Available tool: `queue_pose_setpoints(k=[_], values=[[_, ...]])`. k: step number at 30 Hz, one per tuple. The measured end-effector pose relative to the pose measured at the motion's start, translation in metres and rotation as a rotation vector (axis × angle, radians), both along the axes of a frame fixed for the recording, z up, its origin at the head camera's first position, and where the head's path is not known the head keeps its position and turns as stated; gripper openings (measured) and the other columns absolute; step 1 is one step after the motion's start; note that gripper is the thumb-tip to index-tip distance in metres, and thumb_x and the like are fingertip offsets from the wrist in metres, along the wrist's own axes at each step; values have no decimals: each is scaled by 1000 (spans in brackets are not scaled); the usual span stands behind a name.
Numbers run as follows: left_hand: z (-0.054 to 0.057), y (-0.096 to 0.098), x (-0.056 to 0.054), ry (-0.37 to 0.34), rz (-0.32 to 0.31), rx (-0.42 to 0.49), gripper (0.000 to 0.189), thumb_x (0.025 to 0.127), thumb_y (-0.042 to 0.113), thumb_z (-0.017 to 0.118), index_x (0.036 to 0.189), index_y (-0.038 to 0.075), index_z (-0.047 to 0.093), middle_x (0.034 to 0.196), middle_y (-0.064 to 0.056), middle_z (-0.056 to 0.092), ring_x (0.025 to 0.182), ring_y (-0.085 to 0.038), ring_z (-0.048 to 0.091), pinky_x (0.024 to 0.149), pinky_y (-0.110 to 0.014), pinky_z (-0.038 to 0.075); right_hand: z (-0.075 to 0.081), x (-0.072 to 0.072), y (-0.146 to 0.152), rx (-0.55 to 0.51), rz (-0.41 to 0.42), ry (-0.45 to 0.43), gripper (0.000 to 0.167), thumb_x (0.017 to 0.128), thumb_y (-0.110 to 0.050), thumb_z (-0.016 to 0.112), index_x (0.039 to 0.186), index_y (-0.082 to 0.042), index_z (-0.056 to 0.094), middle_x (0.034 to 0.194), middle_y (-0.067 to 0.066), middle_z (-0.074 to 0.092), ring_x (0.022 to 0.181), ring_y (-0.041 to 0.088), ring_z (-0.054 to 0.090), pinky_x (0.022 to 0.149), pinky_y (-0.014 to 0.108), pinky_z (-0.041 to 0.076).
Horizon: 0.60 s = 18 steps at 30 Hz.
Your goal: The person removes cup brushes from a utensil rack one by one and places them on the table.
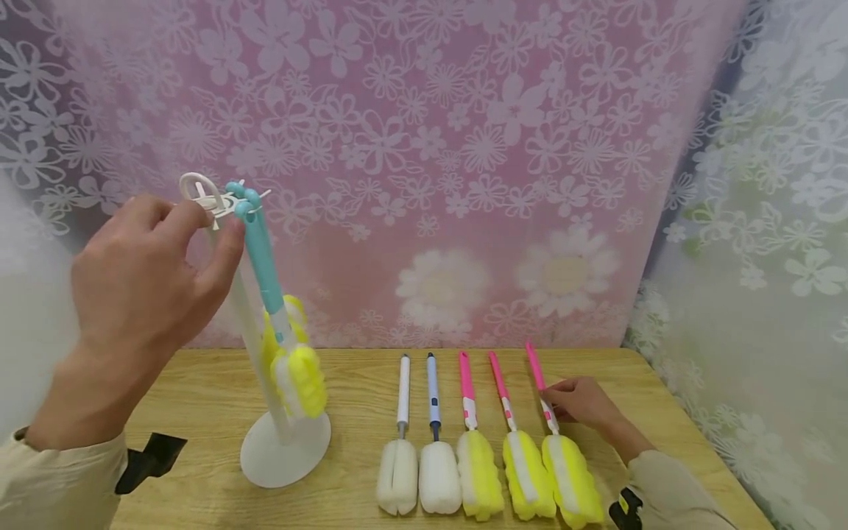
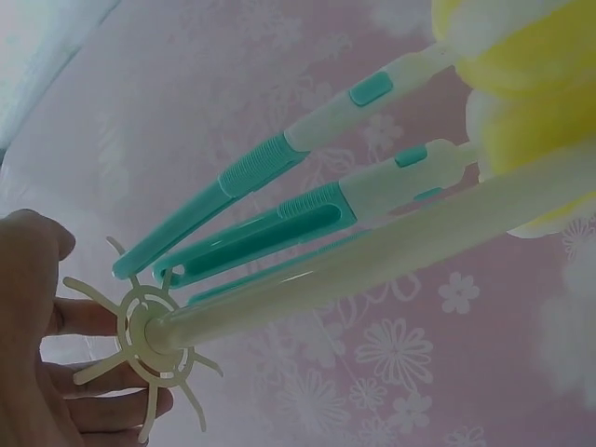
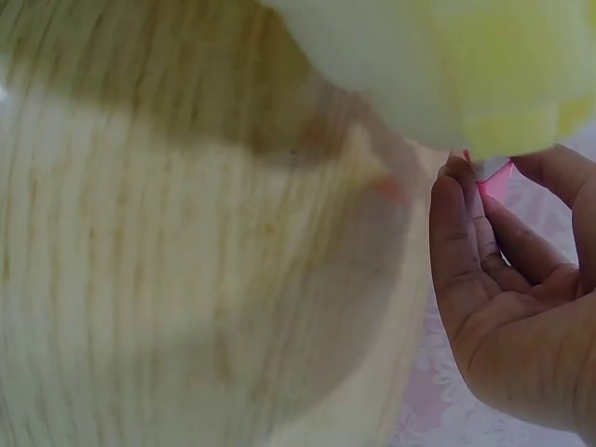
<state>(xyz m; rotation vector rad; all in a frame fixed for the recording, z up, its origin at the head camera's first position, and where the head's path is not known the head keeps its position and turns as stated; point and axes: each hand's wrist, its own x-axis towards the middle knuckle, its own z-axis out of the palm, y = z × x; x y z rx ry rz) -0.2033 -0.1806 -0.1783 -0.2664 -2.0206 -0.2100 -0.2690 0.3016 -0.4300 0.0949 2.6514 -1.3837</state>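
In the head view my left hand (image 1: 149, 272) is at the top of a white stand (image 1: 285, 453), its fingers holding the hooked ring (image 2: 140, 335). Several turquoise-handled bottle brushes (image 1: 263, 258) hang from the hooks, yellow-and-white sponges down. The fingers lie behind the ring in the left wrist view, with the thumb apart from it. At the right, my right hand (image 1: 583, 401) pinches the handle of the rightmost pink bottle brush (image 1: 573, 478), whose sponge rests on the table. The right wrist view shows that hand's fingers and thumb at the brush's neck, partly hidden by the sponge.
Two more pink-handled brushes (image 1: 480, 475) lie in a row on the wooden table (image 1: 358, 397). To their left are a blue-handled brush (image 1: 439, 475) and a white-handled brush (image 1: 397, 475), both with white sponges. A flowered pink curtain (image 1: 424, 169) hangs behind the table.
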Motion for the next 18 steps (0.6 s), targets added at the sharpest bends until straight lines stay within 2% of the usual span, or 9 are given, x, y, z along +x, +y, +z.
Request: queue_pose_setpoints(k=[7, 12, 18], values=[[-1, 4, -4, 71, 27, -14, 39, 93, 34, 44, 84, 1, 63, 79, -21, 55, 66, -40, 53, 49, -52, 38, -10, -4, -3, 32, -9, -12, 34, 92, -19, 62, 103, 12, 67, 81, 9, 69, 72, 22, 66, 66, 37, 56], [-2, 5, -6, 94, 34, -10, 37, 93, 31, 43, 82, 0, 62, 78, -21, 55, 65, -41, 53, 50, -52, 38, -6, -5, -4, 41, -2, -11, 35, 92, -19, 62, 104, 13, 66, 83, 10, 69, 74, 23, 67, 67, 38, 56], [-2, 5, -6, 87, 39, -13, 38, 93, 30, 42, 82, 0, 62, 78, -21, 54, 64, -41, 52, 51, -51, 39, 0, -4, 4, 28, 5, -40, 38, 92, -22, 61, 107, 13, 65, 84, 9, 68, 76, 22, 66, 69, 37, 56]])
